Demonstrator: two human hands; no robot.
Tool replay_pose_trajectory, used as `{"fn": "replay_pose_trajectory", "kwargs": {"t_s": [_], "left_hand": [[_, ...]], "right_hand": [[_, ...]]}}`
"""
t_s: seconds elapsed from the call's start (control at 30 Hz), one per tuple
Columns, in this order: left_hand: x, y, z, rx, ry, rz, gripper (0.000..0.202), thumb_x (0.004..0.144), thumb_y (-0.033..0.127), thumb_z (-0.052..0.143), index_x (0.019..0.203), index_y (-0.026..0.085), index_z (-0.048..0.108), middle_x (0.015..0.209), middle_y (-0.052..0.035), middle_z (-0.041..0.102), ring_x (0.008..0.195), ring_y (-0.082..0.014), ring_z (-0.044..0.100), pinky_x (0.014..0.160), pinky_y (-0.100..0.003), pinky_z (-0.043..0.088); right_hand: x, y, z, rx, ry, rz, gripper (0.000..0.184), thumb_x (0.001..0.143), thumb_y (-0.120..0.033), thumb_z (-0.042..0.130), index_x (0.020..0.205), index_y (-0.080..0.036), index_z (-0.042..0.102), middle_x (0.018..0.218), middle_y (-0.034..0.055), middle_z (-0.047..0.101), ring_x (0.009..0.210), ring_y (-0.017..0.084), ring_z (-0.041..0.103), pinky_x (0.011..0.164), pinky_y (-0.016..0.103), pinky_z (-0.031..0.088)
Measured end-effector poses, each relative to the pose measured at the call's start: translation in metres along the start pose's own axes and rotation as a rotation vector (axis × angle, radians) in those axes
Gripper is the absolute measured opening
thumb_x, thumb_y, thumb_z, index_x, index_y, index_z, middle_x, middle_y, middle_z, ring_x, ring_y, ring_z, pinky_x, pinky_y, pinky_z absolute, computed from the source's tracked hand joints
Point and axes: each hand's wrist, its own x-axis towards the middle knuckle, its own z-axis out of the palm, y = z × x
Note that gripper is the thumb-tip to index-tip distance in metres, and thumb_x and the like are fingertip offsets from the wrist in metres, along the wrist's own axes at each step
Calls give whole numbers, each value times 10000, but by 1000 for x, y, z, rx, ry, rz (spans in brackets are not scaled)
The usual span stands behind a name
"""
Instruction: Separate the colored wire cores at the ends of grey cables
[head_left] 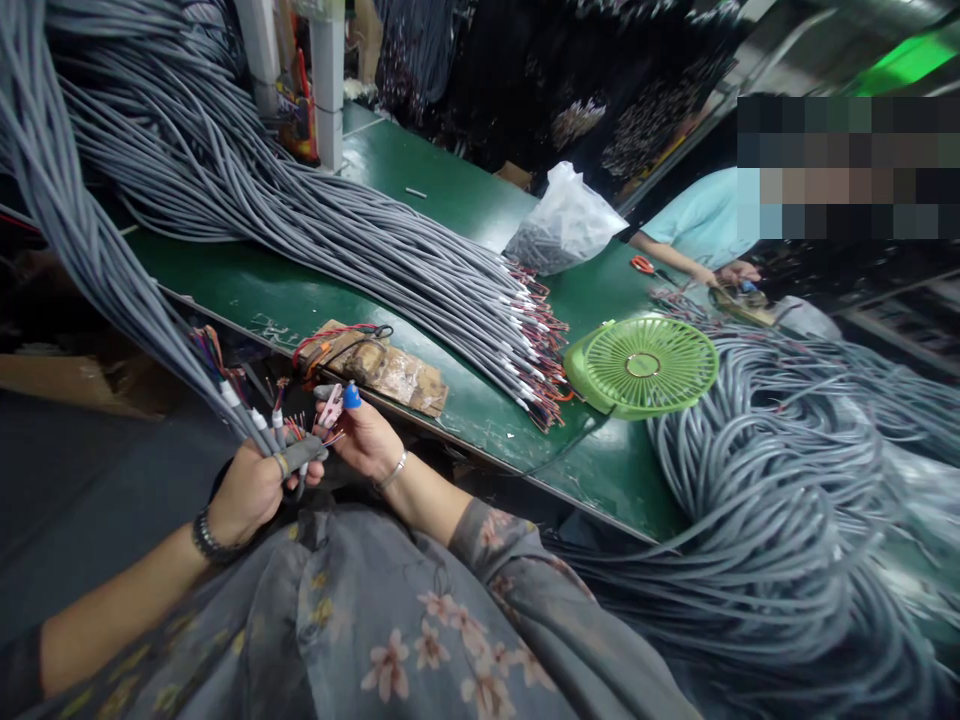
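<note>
My left hand (251, 490) is closed round the ends of a bundle of grey cables (90, 240) that comes down from the upper left. Short coloured wires (289, 420) stick out of the cable ends by my fingers. My right hand (364, 435) sits just to the right of them, pinching at the wire tips. It wears a blue finger cot (351, 397) and a grey one. Both hands are held over my lap, in front of the near edge of the green table (315, 290).
A long sheaf of grey cables (390, 250) lies across the table, wire ends toward a green fan (645, 365). A taped cardboard pad (382, 368) lies at the near edge. Cable coils (787, 500) fill the right. Another person (697, 230) works beyond a plastic bag (566, 225).
</note>
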Motion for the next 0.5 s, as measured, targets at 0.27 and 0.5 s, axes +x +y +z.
{"fn": "replay_pose_trajectory", "kwargs": {"t_s": [0.27,0.5], "left_hand": [[-8,-5,-15,8,-43,45,369,455,435,983,568,196,726,483,-34,713,421,-165,641,412,-233,391],[-11,-4,-10,-78,32,87,345,450,383,969,592,215,703,503,-19,732,449,-180,670,422,-234,389]], "right_hand": [[-14,-13,1,-77,-77,62,568,1014,-728,633,891,-180,720,801,36,746,663,139,642,689,279,601],[-18,-12,-1,-142,-71,-42,431,940,-601,809,868,-182,741,731,-10,690,647,110,589,670,233,571]]}}
